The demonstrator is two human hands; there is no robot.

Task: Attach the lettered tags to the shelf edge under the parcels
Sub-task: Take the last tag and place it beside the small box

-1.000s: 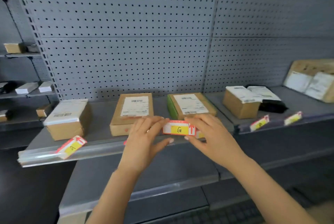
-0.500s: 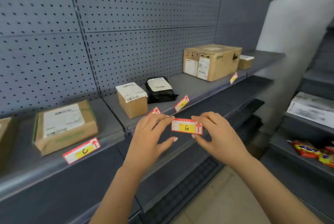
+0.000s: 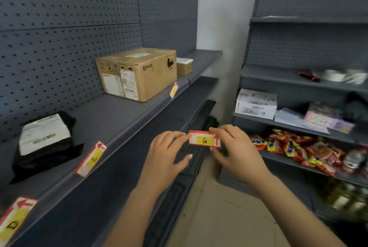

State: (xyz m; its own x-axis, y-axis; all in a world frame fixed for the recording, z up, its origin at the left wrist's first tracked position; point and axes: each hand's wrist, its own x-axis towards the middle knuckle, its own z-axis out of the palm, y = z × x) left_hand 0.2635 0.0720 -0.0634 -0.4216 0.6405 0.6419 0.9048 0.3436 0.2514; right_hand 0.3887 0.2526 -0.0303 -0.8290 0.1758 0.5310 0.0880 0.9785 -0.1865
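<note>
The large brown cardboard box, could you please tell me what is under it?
The large brown cardboard box stands on the grey metal shelf. A red-and-yellow tag sits on the shelf edge below it, letter unreadable. The surface directly beneath is covered.

The G tag [image 3: 204,140] looks like smooth printed card. The shelf edge [image 3: 129,133] and perforated back panel [image 3: 69,27] are matt painted metal. The large box [image 3: 147,79] is dull cardboard with paper labels, the black parcel [image 3: 45,159] is faintly glossy plastic film, and the snack packets [image 3: 294,147] are in shiny wrappers.
</note>
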